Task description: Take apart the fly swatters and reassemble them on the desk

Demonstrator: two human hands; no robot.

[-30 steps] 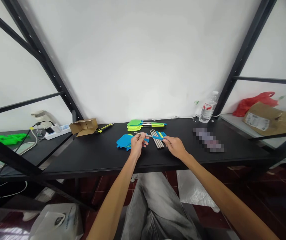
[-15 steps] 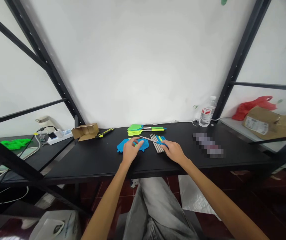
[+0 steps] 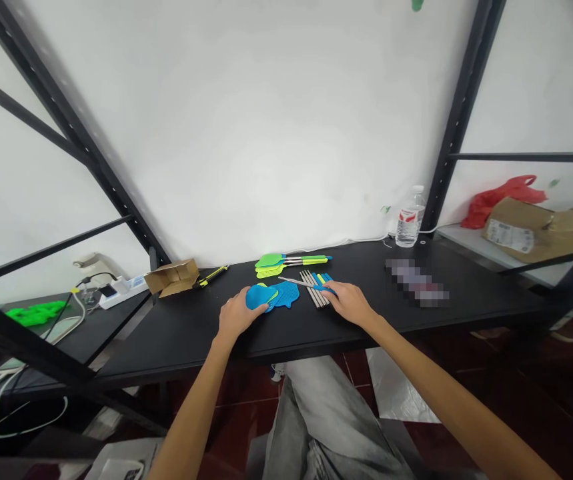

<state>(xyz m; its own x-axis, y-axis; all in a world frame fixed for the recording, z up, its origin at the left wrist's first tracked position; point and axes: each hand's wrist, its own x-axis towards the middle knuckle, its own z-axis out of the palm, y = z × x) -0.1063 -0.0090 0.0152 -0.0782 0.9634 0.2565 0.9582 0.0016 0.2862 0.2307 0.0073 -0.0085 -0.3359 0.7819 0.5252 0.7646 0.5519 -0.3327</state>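
Note:
My left hand [image 3: 236, 313] grips a blue fly swatter head [image 3: 260, 297], its edge lifted off the pile. Under and beside it lie more swatter heads, including a blue one [image 3: 289, 291] and a bit of yellow-green. My right hand [image 3: 350, 303] is closed round the blue grip of a metal swatter handle [image 3: 293, 281], whose thin end points left toward the heads. Several silver handles [image 3: 311, 293] with blue and yellow grips lie side by side beneath it. Behind them rests a stack of green and yellow fly swatters [image 3: 271, 261] with handles attached.
An open cardboard box [image 3: 172, 279] and a yellow-black utility knife [image 3: 213, 275] lie at the left. A water bottle [image 3: 410, 219] stands at the back right, near a blurred item [image 3: 417, 283]. Black shelf posts [image 3: 459, 120] flank the black table [image 3: 176, 340].
My left hand has moved left and down from the handle's tip to the pile and taken hold of a blue swatter head. My right hand still holds the handle. The view has shifted slightly.

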